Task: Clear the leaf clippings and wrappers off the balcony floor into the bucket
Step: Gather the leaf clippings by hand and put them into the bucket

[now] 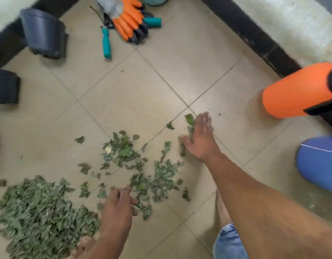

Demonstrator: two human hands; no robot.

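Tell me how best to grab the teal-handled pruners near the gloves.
Grip the free teal handle of the pruners from above, approaching its lower end. It lies flat, clear on both sides; the blade end is tucked under the orange gloves.

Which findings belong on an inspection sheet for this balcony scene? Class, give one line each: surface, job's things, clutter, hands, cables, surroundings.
Surface: tiled floor, beige, strewn with leaves.
Job's things: big leaf pile at lower left; scattered leaves in the middle; no bucket or wrappers identified for certain.
Clutter: orange gloves, teal-handled shears, two dark pots, orange container, blue container.
Hands: left hand and right hand both open, sweeping leaves.
Cables: nothing seen.
Surroundings: pale wall with black skirting.
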